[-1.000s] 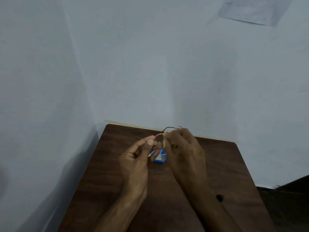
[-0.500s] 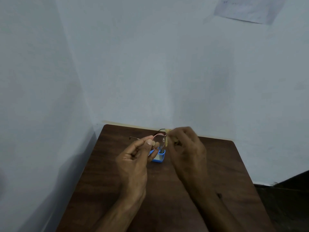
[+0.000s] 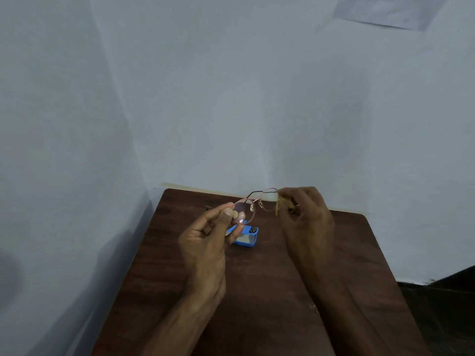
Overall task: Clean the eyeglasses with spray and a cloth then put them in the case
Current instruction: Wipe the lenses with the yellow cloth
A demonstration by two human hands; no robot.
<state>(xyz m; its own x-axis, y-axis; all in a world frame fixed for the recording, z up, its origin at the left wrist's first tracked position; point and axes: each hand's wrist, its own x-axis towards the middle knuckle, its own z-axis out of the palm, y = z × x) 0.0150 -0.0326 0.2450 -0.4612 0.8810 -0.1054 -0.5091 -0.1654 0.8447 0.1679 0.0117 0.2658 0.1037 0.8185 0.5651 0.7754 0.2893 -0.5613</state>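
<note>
Round, thin-rimmed eyeglasses point(image 3: 257, 204) hang in the air above the far part of the brown table point(image 3: 259, 281). My left hand point(image 3: 205, 242) pinches the left lens between thumb and fingers. My right hand point(image 3: 304, 217) grips a small yellowish cloth point(image 3: 279, 205) at the rim of the right lens; most of the cloth is hidden inside the fingers. A blue case-like object point(image 3: 246, 236) lies on the table just below the glasses, partly behind my left fingers. No spray bottle is in view.
The table stands in a corner, with pale walls point(image 3: 231, 98) at its left and far edges. A sheet of paper point(image 3: 385, 9) is stuck high on the wall. Dark floor point(image 3: 442, 304) shows at the right.
The hands have drawn apart and both lenses now show. My right hand with the cloth has moved right, from the middle of the frame to the right lens. The left hand keeps its pinch.
</note>
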